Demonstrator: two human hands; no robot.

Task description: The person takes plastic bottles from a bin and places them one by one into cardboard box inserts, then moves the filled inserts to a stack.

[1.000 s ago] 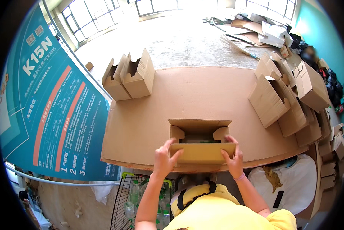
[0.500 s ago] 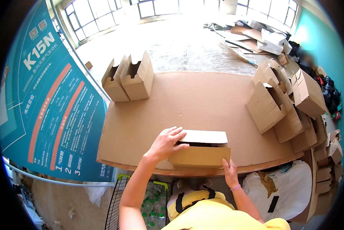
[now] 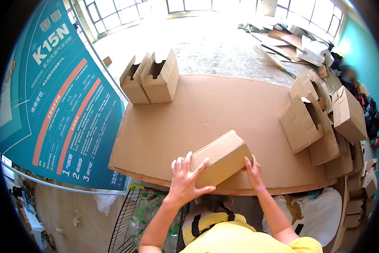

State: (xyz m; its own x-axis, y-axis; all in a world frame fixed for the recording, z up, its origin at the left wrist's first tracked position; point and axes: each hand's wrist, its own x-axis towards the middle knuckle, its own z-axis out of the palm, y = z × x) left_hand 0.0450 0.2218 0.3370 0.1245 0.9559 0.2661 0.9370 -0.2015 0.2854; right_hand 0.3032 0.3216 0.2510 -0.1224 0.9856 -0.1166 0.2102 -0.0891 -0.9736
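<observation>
A small brown cardboard box (image 3: 223, 162) lies slantwise near the front edge of the cardboard-covered table (image 3: 206, 101), its top and near side unbroken by any visible gap. My right hand (image 3: 253, 173) grips its right end, thumb on the near side and the other fingers partly hidden behind that end. At the box's left end, my left hand (image 3: 187, 179) has its fingers spread and its thumb stretched along the lower corner. Whether that hand presses on the cardboard I cannot tell.
Two open-topped boxes (image 3: 149, 82) stand at the table's far left. Several more boxes (image 3: 301, 124) lean together along the right side. A blue-green banner (image 3: 71, 109) rises on the left. Below the front edge sits a wire basket (image 3: 130, 211) with plastic bottles.
The box's white-lined open flap no longer shows; its top is now down. The box has turned so its right end points away. My left hand has shifted nearer and spread its fingers.
</observation>
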